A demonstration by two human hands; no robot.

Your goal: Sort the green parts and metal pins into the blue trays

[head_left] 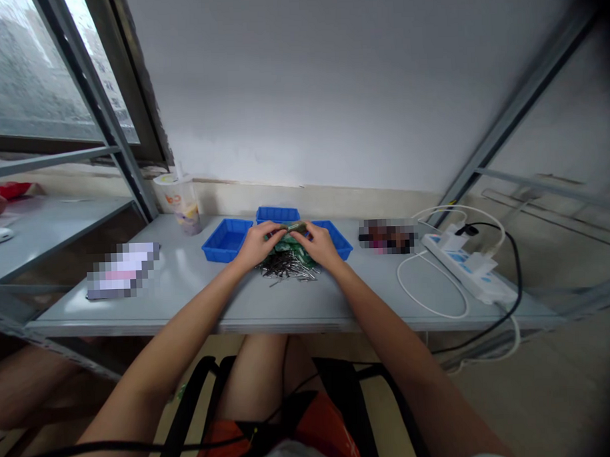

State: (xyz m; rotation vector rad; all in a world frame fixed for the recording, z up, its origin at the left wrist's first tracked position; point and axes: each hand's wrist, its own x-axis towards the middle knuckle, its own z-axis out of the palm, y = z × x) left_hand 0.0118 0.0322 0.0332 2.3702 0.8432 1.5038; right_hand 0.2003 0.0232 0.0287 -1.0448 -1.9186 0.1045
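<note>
My left hand point(258, 244) and my right hand point(319, 244) meet over the middle of the grey table point(187, 299), fingers pinched together on a small greenish-grey part point(295, 227) held between them. Right below the hands lies a heap of small dark metal pins point(287, 266) on top of some green pieces point(291, 246). Three blue trays stand just behind: one at the left point(226, 240), one at the back point(277, 214), one at the right point(339, 238), partly hidden by my right hand.
A plastic drink cup point(178, 201) stands at the back left. A white power strip point(467, 264) with white and black cables lies at the right. Blurred items lie on the table left point(121, 269) and right point(388, 235). A window and metal frame stand at left.
</note>
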